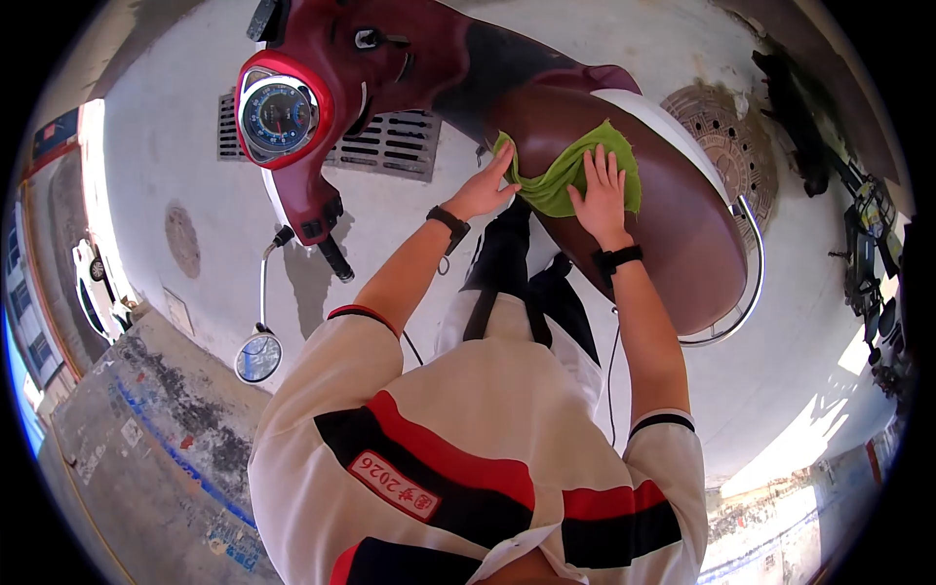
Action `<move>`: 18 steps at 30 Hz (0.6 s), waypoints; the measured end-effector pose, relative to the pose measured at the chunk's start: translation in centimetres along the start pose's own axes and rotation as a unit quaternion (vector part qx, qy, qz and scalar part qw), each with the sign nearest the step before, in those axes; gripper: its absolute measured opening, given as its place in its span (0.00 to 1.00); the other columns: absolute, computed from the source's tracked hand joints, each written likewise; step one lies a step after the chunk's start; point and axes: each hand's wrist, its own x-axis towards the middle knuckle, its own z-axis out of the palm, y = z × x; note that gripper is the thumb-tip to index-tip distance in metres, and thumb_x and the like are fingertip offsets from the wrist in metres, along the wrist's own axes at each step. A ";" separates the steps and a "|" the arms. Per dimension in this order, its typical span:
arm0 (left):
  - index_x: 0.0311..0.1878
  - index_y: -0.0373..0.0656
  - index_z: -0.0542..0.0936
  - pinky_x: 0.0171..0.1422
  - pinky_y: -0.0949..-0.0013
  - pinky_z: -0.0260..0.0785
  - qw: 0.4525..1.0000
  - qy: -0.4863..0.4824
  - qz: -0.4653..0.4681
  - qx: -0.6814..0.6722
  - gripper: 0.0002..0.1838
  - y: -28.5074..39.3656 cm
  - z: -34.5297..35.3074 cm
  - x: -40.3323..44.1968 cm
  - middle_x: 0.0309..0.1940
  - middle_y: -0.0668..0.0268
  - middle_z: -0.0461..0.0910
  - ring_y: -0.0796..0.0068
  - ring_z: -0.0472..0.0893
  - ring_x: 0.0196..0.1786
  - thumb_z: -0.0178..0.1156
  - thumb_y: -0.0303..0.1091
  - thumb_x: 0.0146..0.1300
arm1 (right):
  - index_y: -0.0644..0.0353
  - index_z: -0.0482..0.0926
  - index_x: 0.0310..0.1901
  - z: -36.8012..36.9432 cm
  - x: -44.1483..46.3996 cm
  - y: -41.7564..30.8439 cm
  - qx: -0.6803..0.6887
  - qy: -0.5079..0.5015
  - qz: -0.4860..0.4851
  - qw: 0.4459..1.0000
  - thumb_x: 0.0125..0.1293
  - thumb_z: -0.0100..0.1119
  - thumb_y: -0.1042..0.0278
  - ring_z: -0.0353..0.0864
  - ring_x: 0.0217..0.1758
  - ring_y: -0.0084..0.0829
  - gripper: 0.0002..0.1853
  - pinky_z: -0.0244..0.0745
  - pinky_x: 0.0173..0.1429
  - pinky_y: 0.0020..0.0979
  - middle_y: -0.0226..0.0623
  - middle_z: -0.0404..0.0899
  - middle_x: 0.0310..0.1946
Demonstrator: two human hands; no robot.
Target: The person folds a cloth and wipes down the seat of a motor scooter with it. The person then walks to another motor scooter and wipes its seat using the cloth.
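A green cloth (554, 190) lies bunched across the brown scooter seat (682, 234), toward its narrower front part. At the cloth's left edge, my left hand (485, 185) holds its border between fingers and thumb. My right hand (602, 195) rests flat on the cloth's right part, palm down with fingers apart. Both wrists wear dark bands. The dark red scooter body (414, 49) extends to the upper left from the seat.
The handlebar has a round speedometer (279, 115), a black grip (335, 259) and a round mirror (258, 358). A chrome rail (754, 283) curves around the seat's rear. A drain grate (390, 146) and a manhole cover (717, 132) are in the ground. Parked bikes (868, 234) stand at right.
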 end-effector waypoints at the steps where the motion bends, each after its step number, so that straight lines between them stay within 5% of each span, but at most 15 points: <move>1: 0.80 0.39 0.43 0.82 0.62 0.46 0.999 -0.026 -0.014 0.018 0.48 0.2 -0.7 0.2 0.81 0.47 0.42 0.54 0.44 0.83 0.62 0.41 0.68 | 0.58 0.58 0.76 -0.1 0.6 -0.3 -0.001 -0.005 0.000 1.000 0.64 0.63 0.55 0.45 0.82 0.52 0.41 0.43 0.80 0.58 0.43 0.48 0.79; 4: 0.80 0.39 0.42 0.83 0.63 0.45 0.986 -0.037 -0.029 0.162 0.54 -0.6 -0.9 1.2 0.81 0.49 0.41 0.54 0.44 0.83 0.67 0.45 0.63 | 0.58 0.57 0.76 -0.1 2.0 -1.1 0.005 -0.013 0.002 1.000 0.64 0.64 0.56 0.45 0.82 0.53 0.42 0.42 0.80 0.59 0.44 0.49 0.79; 7: 0.80 0.40 0.42 0.81 0.61 0.52 0.993 -0.006 0.016 0.118 0.62 -1.1 -0.7 1.6 0.81 0.51 0.40 0.52 0.45 0.82 0.73 0.52 0.55 | 0.58 0.56 0.76 -0.3 2.7 -1.6 0.000 -0.027 0.003 1.000 0.64 0.64 0.56 0.44 0.82 0.53 0.43 0.41 0.80 0.60 0.44 0.49 0.79; 18: 0.77 0.28 0.32 0.85 0.62 0.39 0.996 -0.045 -0.073 0.018 0.78 -3.8 -3.3 6.8 0.80 0.43 0.32 0.53 0.36 0.83 0.81 0.55 0.41 | 0.59 0.53 0.77 0.1 4.3 -2.3 -0.033 -0.046 -0.039 0.998 0.68 0.59 0.55 0.44 0.82 0.50 0.41 0.38 0.80 0.60 0.43 0.48 0.80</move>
